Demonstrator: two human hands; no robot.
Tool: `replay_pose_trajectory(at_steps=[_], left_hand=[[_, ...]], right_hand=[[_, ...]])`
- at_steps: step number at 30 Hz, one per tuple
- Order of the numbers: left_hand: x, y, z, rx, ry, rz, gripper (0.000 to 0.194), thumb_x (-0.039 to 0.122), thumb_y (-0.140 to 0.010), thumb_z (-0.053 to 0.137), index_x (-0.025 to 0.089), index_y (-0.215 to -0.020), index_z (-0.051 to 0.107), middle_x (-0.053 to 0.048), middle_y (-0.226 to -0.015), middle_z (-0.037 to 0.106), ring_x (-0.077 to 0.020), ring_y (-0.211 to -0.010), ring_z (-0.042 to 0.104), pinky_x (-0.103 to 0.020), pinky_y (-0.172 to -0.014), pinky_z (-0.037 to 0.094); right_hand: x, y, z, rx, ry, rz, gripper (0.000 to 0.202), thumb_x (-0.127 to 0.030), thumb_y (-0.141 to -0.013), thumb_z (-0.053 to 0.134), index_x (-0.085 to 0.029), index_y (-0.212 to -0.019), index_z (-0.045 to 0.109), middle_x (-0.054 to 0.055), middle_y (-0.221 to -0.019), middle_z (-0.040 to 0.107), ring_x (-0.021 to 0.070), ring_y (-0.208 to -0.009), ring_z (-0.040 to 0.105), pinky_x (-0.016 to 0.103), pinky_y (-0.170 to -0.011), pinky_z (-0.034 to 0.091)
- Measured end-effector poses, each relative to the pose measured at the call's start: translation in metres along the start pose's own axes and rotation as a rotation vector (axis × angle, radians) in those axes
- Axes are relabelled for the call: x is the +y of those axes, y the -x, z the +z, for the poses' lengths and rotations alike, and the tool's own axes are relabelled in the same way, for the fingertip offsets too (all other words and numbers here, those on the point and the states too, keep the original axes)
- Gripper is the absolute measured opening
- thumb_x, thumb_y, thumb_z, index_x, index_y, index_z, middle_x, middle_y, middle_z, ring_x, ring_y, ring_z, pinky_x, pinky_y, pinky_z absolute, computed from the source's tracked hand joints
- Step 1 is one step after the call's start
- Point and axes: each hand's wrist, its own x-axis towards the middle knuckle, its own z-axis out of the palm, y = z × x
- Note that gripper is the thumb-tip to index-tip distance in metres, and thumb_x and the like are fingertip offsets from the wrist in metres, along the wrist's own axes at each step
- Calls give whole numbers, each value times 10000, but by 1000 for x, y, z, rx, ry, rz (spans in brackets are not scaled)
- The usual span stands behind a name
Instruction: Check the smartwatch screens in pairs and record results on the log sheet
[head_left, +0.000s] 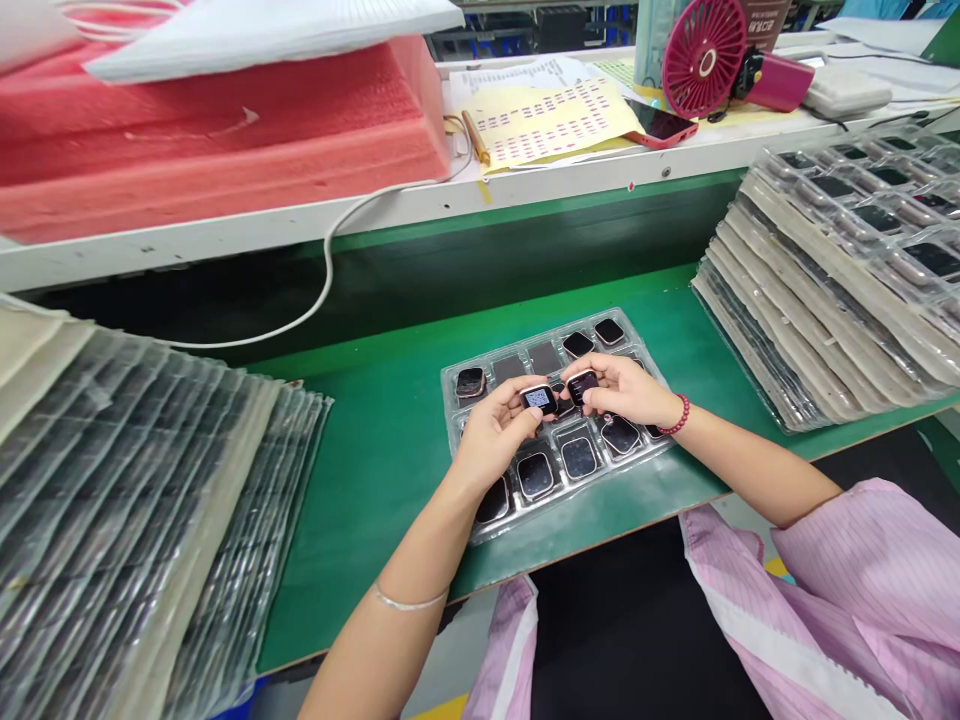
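Note:
My left hand [499, 425] grips a smartwatch [538, 399] without a strap, and its lit screen shows a QR code. Close beside it, my right hand [626, 390] pinches a second smartwatch [581, 386] with a mostly dark screen. Both are held above a clear plastic tray [480, 530] on the green bench. Several more dark-faced watches sit in the tray's compartments, among them one at the front [535, 475] and one at the far right corner [609, 330]. Two compartments at the back hold no watch. My hands hide part of the tray's middle.
A leaning stack of clear trays [150, 500] stands at the left. Another stack of trays [825, 300], with watches on top, rises at the right. A white shelf [525, 190] behind bears pink foam [225, 130], papers, a phone [664, 124] and a fan [705, 60]. A white cable [328, 260] hangs down.

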Motion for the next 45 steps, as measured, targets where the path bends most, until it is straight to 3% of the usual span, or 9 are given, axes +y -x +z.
replay_pose_trajectory(at_steps=[5,12,31,39,45], left_hand=[[-5,-1,2,10,1,-46,387,418,-771,744,157,-1052,691,-83,-890,748,-177,-666,680,-245,-536,498],[11,1,6,20,3,-88,386,399,-729,786,148,-1000,674,-69,-847,746,-170,-647,678,-241,-527,499],[14,1,8,26,8,-67,335,358,-732,760,152,-981,674,-60,-846,739,-156,-622,659,-256,-544,530],[14,2,12,-11,-16,-31,288,353,-760,726,167,-975,686,-78,-927,739,-216,-793,697,-286,-605,573],[10,1,9,18,-26,-3,315,446,-799,710,171,-950,683,-56,-824,728,-166,-635,656,-250,-520,511]], right_hand=[[3,0,2,9,44,-1,215,-138,-814,565,-147,-1024,611,51,-927,699,101,-605,639,227,-576,537],[4,1,3,3,44,-18,194,-195,-838,589,-147,-1024,619,52,-944,699,102,-639,641,224,-600,553],[7,0,5,27,74,-74,176,-192,-849,576,-149,-1009,636,50,-926,693,110,-649,636,242,-624,564],[10,1,8,23,164,-101,203,-169,-855,549,-167,-1032,647,47,-963,698,128,-704,653,277,-688,577],[8,1,7,31,99,-77,219,-345,-918,559,-160,-1006,638,53,-906,694,109,-626,607,237,-582,533]])
